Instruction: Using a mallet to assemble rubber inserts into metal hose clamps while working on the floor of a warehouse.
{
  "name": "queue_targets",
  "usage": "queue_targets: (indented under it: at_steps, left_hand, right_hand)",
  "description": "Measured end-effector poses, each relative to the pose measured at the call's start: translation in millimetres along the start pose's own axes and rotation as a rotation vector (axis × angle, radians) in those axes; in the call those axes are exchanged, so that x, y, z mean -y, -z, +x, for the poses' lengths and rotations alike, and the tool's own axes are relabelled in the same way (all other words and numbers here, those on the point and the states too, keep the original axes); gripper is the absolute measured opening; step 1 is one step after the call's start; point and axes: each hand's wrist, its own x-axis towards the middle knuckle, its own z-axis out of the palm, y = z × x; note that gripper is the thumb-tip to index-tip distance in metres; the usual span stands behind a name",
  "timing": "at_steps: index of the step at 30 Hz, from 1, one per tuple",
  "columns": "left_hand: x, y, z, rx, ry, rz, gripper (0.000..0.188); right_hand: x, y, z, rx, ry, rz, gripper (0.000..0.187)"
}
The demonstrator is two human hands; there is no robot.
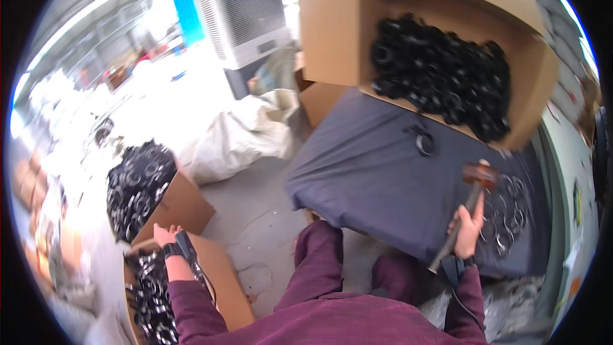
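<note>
My right hand (469, 230) is wrapped round the dark handle of a mallet (480, 174), whose reddish-brown head points away from me over the cloth-covered table (357, 160). Beside the mallet lies a loose group of thin metal rings (511, 217). One black ring-shaped part (424, 143) rests alone farther back on the cloth. My left hand (166, 235) is down at the left, by the rim of an open cardboard box (220, 275) holding shiny black and metal parts (153, 300). Its fingers are small and blurred, and whether they hold anything is not visible.
A large cardboard box (332, 32) lies open toward me on the table's far side, with black ring parts (440, 73) heaped inside. Another box (191, 207) of black parts stands at the left, near a white sack (239, 134). An air cooler (246, 16) stands behind.
</note>
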Motion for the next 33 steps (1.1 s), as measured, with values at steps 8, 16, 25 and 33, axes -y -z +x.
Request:
queue_targets:
  at_steps: [8, 16, 25, 33]
  left_hand:
    - [85.9, -336.0, -325.8, 1.117, -0.348, 0.585, 0.037]
    - [255.6, -473.0, -474.9, 1.613, -1.3, 0.991, 0.053]
    - [241.9, -475.0, -494.9, 1.784, -1.386, 1.58, 0.03]
    - [153.4, -360.3, -432.0, 1.736, -0.839, 1.12, 0.032]
  right_hand:
    - [-10.4, 11.7, 6.9, 0.077, 0.033, 0.048, 0.077]
    - [-8.4, 8.7, 8.1, 0.06, 0.015, 0.069, 0.08]
    - [-12.2, -1.7, 9.2, 0.059, -0.033, 0.075, 0.081]
    - [-27.6, 2.2, 6.2, 0.096, 0.119, 0.024, 0.068]
